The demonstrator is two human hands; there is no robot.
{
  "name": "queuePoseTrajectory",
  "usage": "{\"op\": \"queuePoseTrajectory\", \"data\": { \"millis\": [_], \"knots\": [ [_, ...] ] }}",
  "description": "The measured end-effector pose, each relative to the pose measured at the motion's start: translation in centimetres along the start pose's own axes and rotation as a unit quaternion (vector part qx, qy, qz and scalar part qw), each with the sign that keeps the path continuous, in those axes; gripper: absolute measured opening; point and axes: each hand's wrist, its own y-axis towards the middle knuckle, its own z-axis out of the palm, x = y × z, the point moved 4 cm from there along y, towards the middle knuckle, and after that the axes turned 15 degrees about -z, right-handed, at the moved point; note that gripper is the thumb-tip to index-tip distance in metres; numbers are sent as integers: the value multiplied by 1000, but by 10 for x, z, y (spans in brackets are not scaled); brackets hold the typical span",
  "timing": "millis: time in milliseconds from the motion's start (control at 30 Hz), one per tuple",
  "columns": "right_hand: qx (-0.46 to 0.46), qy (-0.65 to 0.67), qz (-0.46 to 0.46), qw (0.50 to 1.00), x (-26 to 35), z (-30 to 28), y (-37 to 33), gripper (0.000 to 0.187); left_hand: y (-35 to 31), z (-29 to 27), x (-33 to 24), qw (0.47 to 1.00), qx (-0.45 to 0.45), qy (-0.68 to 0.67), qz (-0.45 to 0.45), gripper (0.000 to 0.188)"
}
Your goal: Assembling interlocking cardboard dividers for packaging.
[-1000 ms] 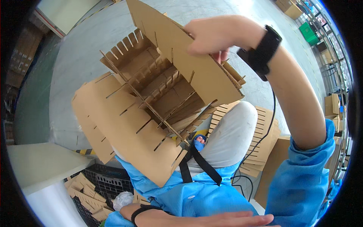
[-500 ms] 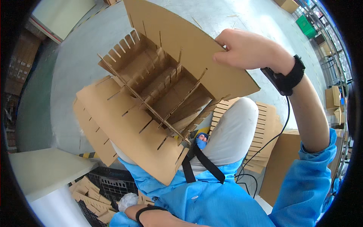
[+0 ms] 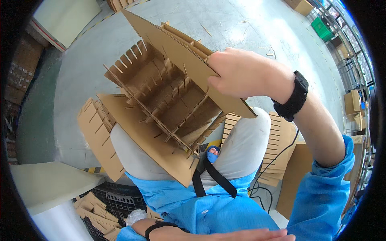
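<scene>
My right hand (image 3: 245, 74) is raised and grips the upper edge of a flat brown cardboard sheet (image 3: 177, 48). That sheet is one side of a cardboard divider grid (image 3: 169, 100) of slotted, interlocked strips, held tilted above my lap. A second flat sheet (image 3: 148, 136) forms its lower side and rests toward my left knee. My left hand (image 3: 249, 235) lies flat at the bottom edge of the view, against my blue coat, partly cut off, with nothing seen in it. Both wrists wear black bands.
Loose slotted cardboard strips (image 3: 96, 132) lean by my left knee. A stack of slotted sheets (image 3: 279, 140) lies on the floor to my right, beside a plain brown board (image 3: 293, 180). A black crate (image 3: 116, 201) with more strips sits at lower left, next to a white tabletop (image 3: 48, 184).
My right hand has slid down and left along the top sheet's edge. The divider grid has tilted and come closer to the camera. My left hand stays low by my body.
</scene>
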Motion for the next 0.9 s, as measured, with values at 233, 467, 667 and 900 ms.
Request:
{"op": "queuePoseTrajectory", "data": {
  "millis": [233,467,667,900],
  "knots": [
    [-25,24,-13,999,-19,4,-6,30,1,39,5,926,-96,-364,-1,67],
    [-4,79,17,997,-21,0,-5,30,-12,35,15,948,-86,-306,15,60],
    [-40,-3,-22,999,-30,1,-8,28,0,19,13,979,-122,-157,35,45],
    [-80,-60,-40,994,-22,6,-18,27,15,-4,-6,993,-71,-97,11,50]
  ]
}}
